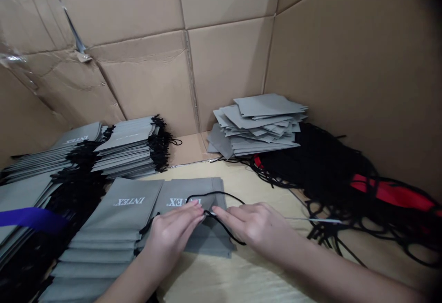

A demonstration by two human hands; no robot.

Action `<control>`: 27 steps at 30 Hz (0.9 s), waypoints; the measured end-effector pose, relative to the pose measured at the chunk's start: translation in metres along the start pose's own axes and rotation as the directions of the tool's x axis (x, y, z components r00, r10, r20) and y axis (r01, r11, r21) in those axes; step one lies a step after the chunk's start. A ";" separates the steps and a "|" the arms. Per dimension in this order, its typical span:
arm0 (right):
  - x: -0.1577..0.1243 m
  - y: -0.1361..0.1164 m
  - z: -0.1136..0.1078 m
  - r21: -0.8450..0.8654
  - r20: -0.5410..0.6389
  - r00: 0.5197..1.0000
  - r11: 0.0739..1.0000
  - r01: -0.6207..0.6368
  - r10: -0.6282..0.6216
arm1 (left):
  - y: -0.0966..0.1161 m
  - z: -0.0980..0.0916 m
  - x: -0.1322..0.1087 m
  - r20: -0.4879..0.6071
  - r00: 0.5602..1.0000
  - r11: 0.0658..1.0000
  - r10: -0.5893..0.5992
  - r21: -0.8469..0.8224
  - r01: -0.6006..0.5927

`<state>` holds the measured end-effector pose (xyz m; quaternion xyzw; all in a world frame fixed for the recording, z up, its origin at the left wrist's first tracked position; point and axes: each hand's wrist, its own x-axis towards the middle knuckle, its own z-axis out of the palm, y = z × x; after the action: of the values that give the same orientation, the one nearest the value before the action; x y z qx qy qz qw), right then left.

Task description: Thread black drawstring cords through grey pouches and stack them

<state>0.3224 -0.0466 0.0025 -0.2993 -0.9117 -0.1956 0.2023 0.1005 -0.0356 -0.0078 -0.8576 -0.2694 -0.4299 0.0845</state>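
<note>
A grey fabric pouch (203,192) printed INTEX lies flat on the wooden table (241,275) in front of me. My left hand (172,234) rests on the pouch, fingers pressed together in a pinch at a black cord (221,195). My right hand (253,224) meets it from the right, thumb and forefinger pinching the same cord, which loops over the pouch. A thin metal threading rod (311,220) runs out to the right from behind my right hand.
A fanned row of finished grey pouches (103,243) lies at the left, with stacks behind (131,146). A pile of flat grey pouches (258,125) sits at the back. Loose black cords (328,174) with a red piece (390,192) fill the right. Cardboard walls (224,54) surround the table.
</note>
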 end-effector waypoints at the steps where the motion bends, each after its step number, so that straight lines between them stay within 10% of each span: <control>1: 0.000 0.000 0.002 0.022 -0.001 1.000 0.999 -0.027 0.027 | 0.000 0.000 0.001 0.026 0.999 0.999 -0.043 0.006 0.043; 7: -0.001 -0.002 0.008 0.086 -0.015 0.998 0.995 -0.054 0.055 | 0.005 -0.001 0.004 0.061 0.981 0.981 -0.183 0.078 0.178; 19: -0.001 -0.014 0.011 -0.005 -0.070 0.997 1.000 0.021 -0.022 | 0.013 0.008 0.001 -0.095 0.994 0.997 -0.062 0.037 0.066; 27: 0.010 -0.005 -0.001 0.097 0.008 0.993 0.989 -0.116 0.115 | 0.016 0.005 0.006 -0.009 0.998 0.997 -0.067 0.045 0.067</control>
<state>0.3126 -0.0460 0.0075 -0.3417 -0.9016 -0.1386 0.2264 0.1154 -0.0448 -0.0052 -0.8444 -0.3072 -0.4294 0.0904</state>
